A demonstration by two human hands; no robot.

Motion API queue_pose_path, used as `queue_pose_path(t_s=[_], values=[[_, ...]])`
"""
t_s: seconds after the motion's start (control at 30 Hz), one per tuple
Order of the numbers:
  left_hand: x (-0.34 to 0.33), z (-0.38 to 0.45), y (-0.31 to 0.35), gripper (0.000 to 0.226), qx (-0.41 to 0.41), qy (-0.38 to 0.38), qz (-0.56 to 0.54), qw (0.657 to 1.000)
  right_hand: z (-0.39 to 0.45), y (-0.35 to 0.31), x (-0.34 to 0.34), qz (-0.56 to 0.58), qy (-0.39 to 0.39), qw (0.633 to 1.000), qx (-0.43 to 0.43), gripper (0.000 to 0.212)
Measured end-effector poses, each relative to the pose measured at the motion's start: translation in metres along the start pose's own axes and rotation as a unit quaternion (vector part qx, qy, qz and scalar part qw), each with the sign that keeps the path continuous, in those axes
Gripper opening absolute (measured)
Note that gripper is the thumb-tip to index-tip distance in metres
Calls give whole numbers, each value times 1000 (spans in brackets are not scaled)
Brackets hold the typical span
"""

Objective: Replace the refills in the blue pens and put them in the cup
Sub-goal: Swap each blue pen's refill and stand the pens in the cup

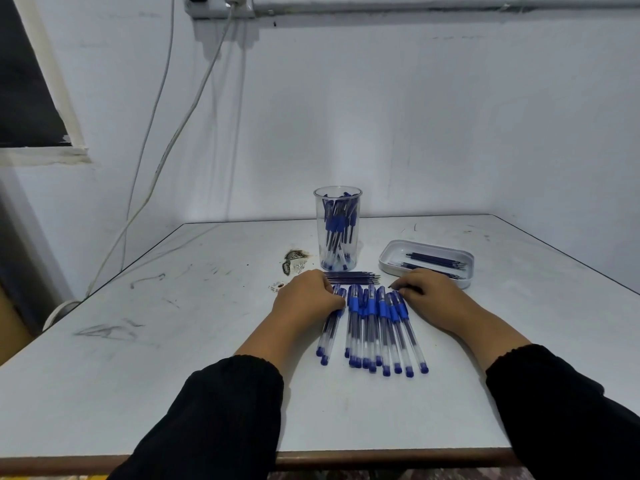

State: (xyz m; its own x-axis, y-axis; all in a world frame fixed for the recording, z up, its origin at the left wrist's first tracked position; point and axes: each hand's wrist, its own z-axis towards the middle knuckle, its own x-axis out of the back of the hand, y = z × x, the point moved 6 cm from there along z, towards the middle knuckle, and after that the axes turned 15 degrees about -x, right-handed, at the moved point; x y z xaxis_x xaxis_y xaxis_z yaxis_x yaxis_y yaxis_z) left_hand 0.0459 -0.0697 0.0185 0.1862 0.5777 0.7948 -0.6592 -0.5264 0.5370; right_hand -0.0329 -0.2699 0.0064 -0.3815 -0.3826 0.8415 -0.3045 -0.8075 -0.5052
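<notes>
— What is seen behind the desk [173, 375]?
— A pale wall [415, 116] is shown, with a pipe [450, 3] run along its top.
— And at ten o'clock?
— A dark window [24, 91] is framed in white; a socket box [221, 6] is mounted at twelve, from which white cables [162, 161] are hung down.
— The desk surface?
— White, scuffed and stained, edged in brown.

I see a scuffed white table [173, 393] bearing a row of blue pens [377, 327], loose refills [351, 277], a clear cup [337, 230] and a white tray [391, 252].
</notes>
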Motion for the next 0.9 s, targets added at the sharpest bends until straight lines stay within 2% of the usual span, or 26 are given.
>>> queue_pose_path(t_s=[0.27,0.37,0.6,0.9], values=[[-8,8,-10,22,19,-16,-63,998,0,0,0,-1,-4,1000,2,24],[-10,9,-13,18,30,-21,-59,998,0,0,1,-1,-3,1000,3,24],[-11,5,-10,25,33,-30,-5,999,1,0,0,0,-5,1000,-2,23],[-13,4,-6,34,32,-35,-4,999,1,1,-1,2,-9,1000,-8,23]])
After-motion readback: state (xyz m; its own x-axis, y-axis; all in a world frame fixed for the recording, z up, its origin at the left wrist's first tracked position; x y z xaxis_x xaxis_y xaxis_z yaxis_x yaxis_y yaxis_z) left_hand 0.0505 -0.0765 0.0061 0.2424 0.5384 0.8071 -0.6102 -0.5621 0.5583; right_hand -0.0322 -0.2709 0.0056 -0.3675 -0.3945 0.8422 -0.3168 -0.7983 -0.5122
